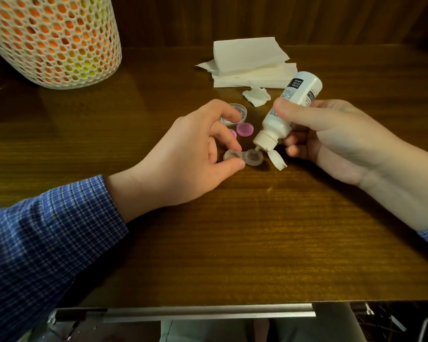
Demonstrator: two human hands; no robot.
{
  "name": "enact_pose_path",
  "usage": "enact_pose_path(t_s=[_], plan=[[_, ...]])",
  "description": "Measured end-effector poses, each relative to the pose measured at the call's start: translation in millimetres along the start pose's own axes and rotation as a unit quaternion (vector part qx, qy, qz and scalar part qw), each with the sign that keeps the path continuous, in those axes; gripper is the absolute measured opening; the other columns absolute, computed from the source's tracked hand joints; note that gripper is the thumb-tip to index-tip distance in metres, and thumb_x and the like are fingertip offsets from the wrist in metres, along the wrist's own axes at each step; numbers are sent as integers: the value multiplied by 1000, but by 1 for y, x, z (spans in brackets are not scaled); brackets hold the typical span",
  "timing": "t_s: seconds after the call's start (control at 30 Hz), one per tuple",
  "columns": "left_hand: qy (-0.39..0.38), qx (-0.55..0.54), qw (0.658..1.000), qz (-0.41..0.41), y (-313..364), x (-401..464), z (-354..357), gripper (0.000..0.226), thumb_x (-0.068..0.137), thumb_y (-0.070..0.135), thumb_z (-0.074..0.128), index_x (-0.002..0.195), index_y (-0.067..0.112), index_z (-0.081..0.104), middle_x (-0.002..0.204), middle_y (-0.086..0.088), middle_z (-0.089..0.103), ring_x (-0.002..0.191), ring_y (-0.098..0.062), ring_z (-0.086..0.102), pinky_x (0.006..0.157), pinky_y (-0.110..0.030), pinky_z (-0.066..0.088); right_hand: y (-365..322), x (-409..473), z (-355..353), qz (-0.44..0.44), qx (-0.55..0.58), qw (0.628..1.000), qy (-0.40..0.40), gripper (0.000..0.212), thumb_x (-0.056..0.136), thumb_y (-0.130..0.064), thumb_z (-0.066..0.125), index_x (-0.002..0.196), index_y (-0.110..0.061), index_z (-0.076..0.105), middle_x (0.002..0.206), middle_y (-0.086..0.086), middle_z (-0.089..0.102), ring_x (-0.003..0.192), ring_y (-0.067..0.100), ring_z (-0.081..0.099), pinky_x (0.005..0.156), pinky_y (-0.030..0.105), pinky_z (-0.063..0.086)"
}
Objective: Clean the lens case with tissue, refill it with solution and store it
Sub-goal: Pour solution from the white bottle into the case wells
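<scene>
Clear lens case (242, 157) flat on wooden table (232, 230), 2 wells uncapped. Pinched at left well by left hand (183, 154). Solution bottle (288, 112) gripped in right hand (331, 139), tilted, nozzle at right well. 2 pink caps (319, 129) just behind; tissues (252, 62) beyond.

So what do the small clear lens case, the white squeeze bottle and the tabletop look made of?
Small clear lens case: translucent moulded plastic, since the table shows through. White squeeze bottle: opaque, slightly glossy plastic with a printed label. Tabletop: wood or wood-look laminate, with grain lines and a shiny finish.
</scene>
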State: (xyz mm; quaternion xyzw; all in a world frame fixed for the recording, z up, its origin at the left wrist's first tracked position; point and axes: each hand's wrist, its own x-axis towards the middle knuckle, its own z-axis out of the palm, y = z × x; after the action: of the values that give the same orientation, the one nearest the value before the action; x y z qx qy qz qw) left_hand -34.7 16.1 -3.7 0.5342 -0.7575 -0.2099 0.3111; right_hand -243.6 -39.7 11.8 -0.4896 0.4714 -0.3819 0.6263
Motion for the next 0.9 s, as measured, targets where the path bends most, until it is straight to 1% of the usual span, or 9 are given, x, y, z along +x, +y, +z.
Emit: enact_pose_path(t_s=[0.13,0.33,0.5,0.6,0.63,0.7,0.8,0.87,0.9], plan=[[1,-2,1000,1,0,0,0,62,85,25,82,138,14,52,103,9,74,52,-10,64,52,-10,46,1,0,0,-6,-3,1000,-6,51,67,-37,79,112,-15,71,71,-5,73,53,4,57,45,18,50],[3,-1,1000,3,-2,1,1,62,86,24,82,138,14,52,103,9,74,52,-11,63,52,-12,48,1,1,-1,-8,-7,1000,-9,45,68,-37,79,107,-16,72,71,-5,74,53,4,58,46,18,50],[4,-2,1000,8,-4,1,1,61,86,24,82,138,15,52,103,9,74,51,-11,63,52,-14,50,1,2,-3,-2,0,1000,2,53,67,-40,80,113,-14,70,71,-4,72,53,4,58,46,19,49],[-2,-6,1000,10,-5,1,0,59,86,23,82,137,16,52,103,9,73,52,-12,64,51,-15,50,-2,4,-4,14,13,1000,1,48,67,-41,81,104,-13,73,69,-1,68,53,7,56,46,20,49],[-5,-6,1000,13,-5,2,0,58,86,23,82,136,16,52,103,9,73,52,-13,64,51,-15,50,-3,4,-5,22,24,999,-3,45,69,-40,82,103,-13,73,68,0,67,52,8,55,45,21,49],[-9,-6,1000,21,-6,2,0,58,87,22,82,136,16,53,103,9,72,52,-13,64,49,-17,51,-5,4,-8,39,59,997,-12,36,81,-35,79,107,-14,69,67,1,70,51,8,55,46,20,49],[-14,-11,999,28,-7,2,0,57,86,23,81,136,17,53,103,10,71,51,-16,63,47,-29,56,-8,5,-14,57,133,989,-32,24,91,-28,71,111,-18,62,69,2,71,57,11,56,50,20,51],[-16,-13,999,33,-7,2,0,57,86,24,82,135,17,53,103,9,71,50,-18,62,47,-35,56,-10,4,-16,62,198,977,-39,24,91,-27,68,111,-17,61,75,4,71,63,13,59,53,21,52],[-16,-14,999,34,-6,2,0,57,85,25,82,135,17,54,103,9,71,50,-18,62,47,-34,56,-11,4,-17,65,233,970,-32,27,91,-28,68,114,-16,62,77,6,73,65,15,63,54,21,53]])
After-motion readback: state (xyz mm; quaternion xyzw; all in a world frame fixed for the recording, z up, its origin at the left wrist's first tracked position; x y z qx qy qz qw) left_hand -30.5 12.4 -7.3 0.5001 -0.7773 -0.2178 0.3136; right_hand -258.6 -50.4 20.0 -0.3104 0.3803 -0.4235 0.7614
